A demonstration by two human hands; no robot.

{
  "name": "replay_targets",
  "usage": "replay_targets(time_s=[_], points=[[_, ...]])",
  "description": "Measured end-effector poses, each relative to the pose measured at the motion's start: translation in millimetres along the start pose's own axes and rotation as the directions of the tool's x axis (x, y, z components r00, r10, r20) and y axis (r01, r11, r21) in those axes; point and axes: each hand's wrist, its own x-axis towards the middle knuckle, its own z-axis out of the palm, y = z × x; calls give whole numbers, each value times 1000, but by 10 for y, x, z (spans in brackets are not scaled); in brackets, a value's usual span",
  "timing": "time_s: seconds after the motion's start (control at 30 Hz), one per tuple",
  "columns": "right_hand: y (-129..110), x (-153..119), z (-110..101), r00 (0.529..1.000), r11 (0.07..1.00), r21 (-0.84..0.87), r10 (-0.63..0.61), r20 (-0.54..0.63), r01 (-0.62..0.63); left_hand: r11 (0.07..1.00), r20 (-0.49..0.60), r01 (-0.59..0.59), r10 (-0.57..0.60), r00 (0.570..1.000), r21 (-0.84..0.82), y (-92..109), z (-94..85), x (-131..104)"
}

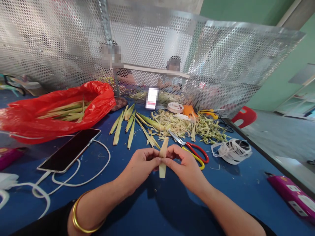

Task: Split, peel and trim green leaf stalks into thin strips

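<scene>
A pale green strip of corn husk (162, 170) stands nearly upright between my two hands above the blue table. My left hand (145, 161) pinches its middle from the left, thumb on the near face. From the right, my right hand (180, 160) pinches the same spot, the two thumb tips almost meeting. Just beyond my right hand lie scissors (198, 152) with red and yellow handles, their blades pointing away to the left. Several loose corn husks (131, 126) are spread farther back, beside a heap of cut husk pieces (172, 123).
At left, a red plastic bag (98, 98) holds more husks, with a phone (71, 149) and white cable (108, 157) before it. A roll of white ribbon (233, 150) and a purple packet (292, 193) lie right. A perforated metal screen (152, 39) stands behind; two people sit beyond.
</scene>
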Motion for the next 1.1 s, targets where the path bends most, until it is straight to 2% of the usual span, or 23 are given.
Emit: replay_targets(time_s=[0.2,0.3,0.4,0.5,0.6,0.67,0.87,1.1], points=[[50,-31,9,1000,988,-155,5,-26,-9,998,-38,-32,34,999,60,6,-4,-10],[72,-39,23,1000,997,-84,0,6,1,995,-43,-53,57,997,82,1,8,-6],[69,-31,26,997,996,-52,-77,22,78,997,-21,-28,30,999,67,-13,13,2],[52,-27,12,991,976,-174,-129,18,131,994,-25,-45,48,999,104,-35,7,10],[40,-33,2,993,952,-285,-114,22,116,988,-25,-53,57,998,147,-51,0,12],[43,-36,8,996,952,-292,-88,11,87,982,-26,-49,55,998,181,-57,-3,12],[107,4,49,995,996,1,94,-38,-94,973,-52,-83,96,994,217,-60,-17,20],[126,33,44,986,964,220,165,-36,-153,980,-66,-115,127,990,161,-68,-21,31]])
